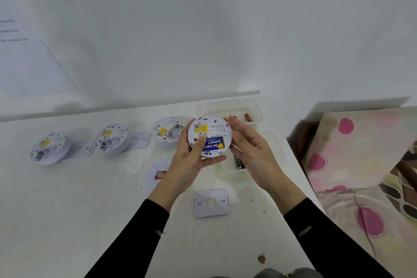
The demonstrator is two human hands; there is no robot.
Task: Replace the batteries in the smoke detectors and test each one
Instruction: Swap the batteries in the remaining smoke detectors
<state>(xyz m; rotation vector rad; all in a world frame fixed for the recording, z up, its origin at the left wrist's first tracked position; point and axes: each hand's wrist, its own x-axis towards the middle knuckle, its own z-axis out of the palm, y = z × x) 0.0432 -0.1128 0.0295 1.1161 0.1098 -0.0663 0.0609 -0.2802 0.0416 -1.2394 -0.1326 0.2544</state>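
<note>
A round white smoke detector (213, 130) is held back side up above the table, with a yellow label and a blue battery (213, 145) in its compartment. My left hand (191, 160) grips it from below, thumb pressing beside the battery. My right hand (252, 153) touches its right rim with the fingertips, fingers spread. Three more detectors lie back side up on the table: one at the far left (48, 148), one in the middle (111, 139), one just left of my hands (167, 131). Their battery bays look empty.
A white mounting plate (211, 202) lies near the front edge, others (141, 140) behind the detectors. A round cover with a red mark (158, 174) lies under my left wrist. Clear trays hold red batteries (247, 117) and dark batteries (239, 162). A patterned cushion (361, 146) sits right of the table.
</note>
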